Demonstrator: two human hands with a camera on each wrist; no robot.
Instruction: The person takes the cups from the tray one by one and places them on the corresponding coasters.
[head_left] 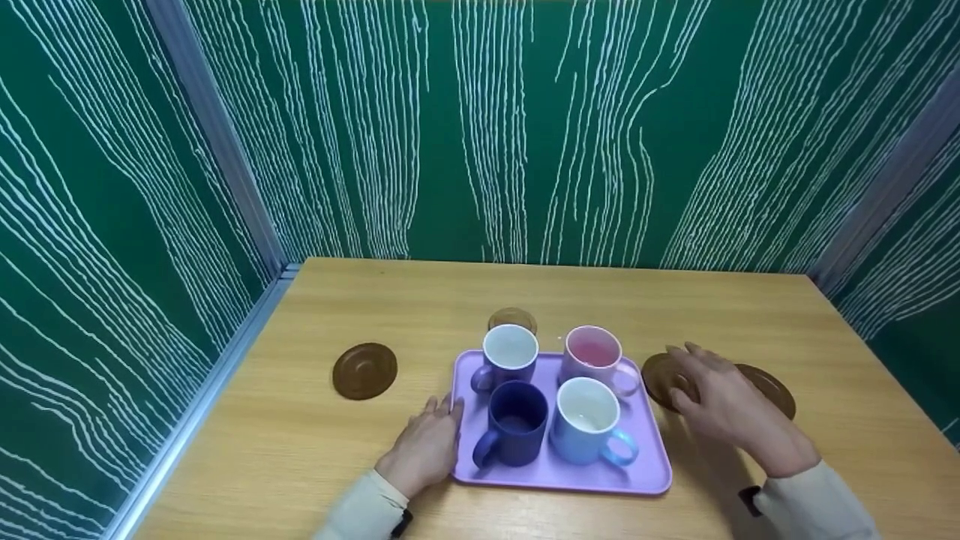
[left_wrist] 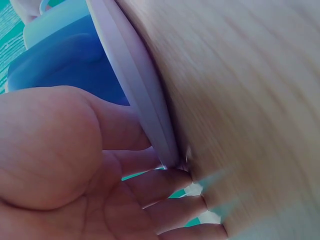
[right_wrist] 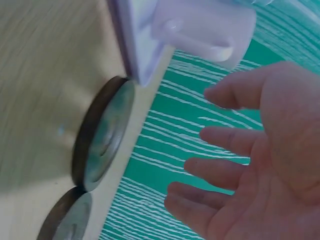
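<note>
A lilac tray [head_left: 562, 480] carries several mugs. At the back stand a purple mug [head_left: 511, 352] with a pale inside and a pink mug [head_left: 592, 356]; in front are a dark blue mug [head_left: 517, 424] and a light blue mug [head_left: 585, 424]. My left hand [head_left: 426, 446] touches the tray's left edge; the left wrist view shows its thumb at the rim and its fingertips at the tabletop. Above a brown round coaster [right_wrist: 104, 135] to the tray's right hovers my right hand [head_left: 720, 401], fingers apart and holding nothing. A second coaster [head_left: 769, 390] sits beside it, partly hidden by this hand.
Another brown coaster [head_left: 365, 371] lies left of the tray, and one more coaster [head_left: 512, 319] shows behind the purple mug. Green walls [head_left: 525, 150] with white wavy lines surround the wooden table [head_left: 300, 450], with metal posts [head_left: 217, 127] at the corners.
</note>
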